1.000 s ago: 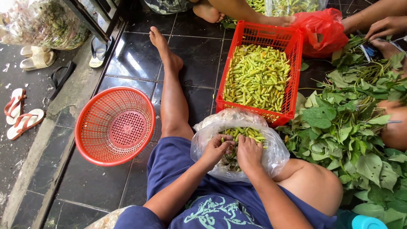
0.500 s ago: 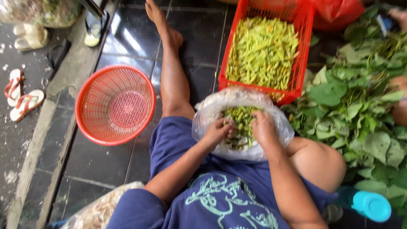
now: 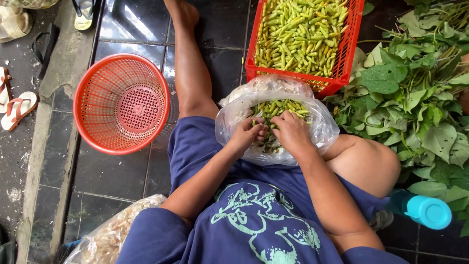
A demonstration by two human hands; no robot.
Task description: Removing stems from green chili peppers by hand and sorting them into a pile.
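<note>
Seated on the dark tiled floor (image 3: 122, 171), one leg stretched out, clear plastic bag (image 3: 320, 129) resting on the lap. Both hands sunk into the bag's open mouth among the green chillies (image 3: 281, 107). Left hand (image 3: 248, 134) curled, fingers pinching chillies at the near side of the pile. Right hand (image 3: 292, 132) likewise bent, fingertips closed on chillies just beside the left hand, almost touching it. Red crate (image 3: 344, 54) heaped with more green chillies, just beyond the bag, touching its far rim. Round orange basket (image 3: 121, 103) on the floor left of the outstretched leg. Leafy green stems (image 3: 415, 98) piled to the right of the crate and bag. Turquoise bottle (image 3: 425, 210) lying near the right knee. Sandals (image 3: 14, 107) at the floor's left edge.
</note>
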